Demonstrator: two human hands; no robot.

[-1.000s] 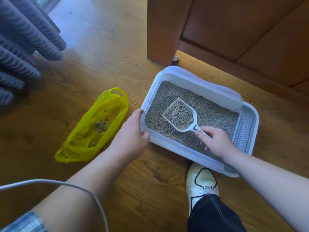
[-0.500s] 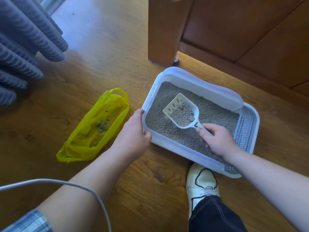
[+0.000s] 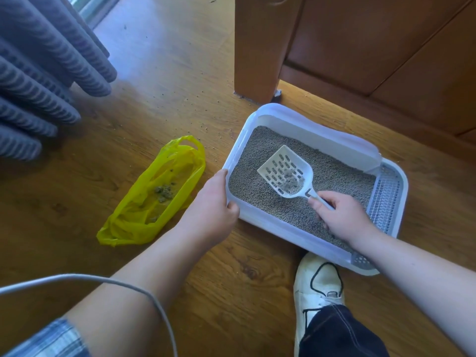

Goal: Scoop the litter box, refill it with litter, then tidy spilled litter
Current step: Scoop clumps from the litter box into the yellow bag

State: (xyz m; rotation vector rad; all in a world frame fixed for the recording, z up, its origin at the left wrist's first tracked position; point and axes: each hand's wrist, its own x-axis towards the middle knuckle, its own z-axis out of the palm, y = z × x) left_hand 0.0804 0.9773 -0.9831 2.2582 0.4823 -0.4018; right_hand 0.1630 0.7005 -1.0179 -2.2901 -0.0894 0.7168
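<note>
A white litter box (image 3: 288,117) full of grey litter (image 3: 332,176) sits on the wooden floor. My right hand (image 3: 342,217) grips the handle of a white slotted scoop (image 3: 286,168), held above the litter with only a few grey clumps left near its handle end. My left hand (image 3: 213,202) grips the box's near-left corner rim, thumb on the outside. To the left lies an open yellow plastic bag (image 3: 134,217) with a few litter clumps inside.
Loose litter grains (image 3: 206,127) dot the floor beyond the bag and box. A wooden cabinet (image 3: 360,47) stands behind the box, grey curtains (image 3: 38,73) hang at the left. My white shoe (image 3: 316,287) is under the box's near edge. A grey cable (image 3: 103,279) crosses my left arm.
The scoop was full of litter; most has sifted through its slots back into the box, leaving a few clumps. My left hand has stayed on the rim.
</note>
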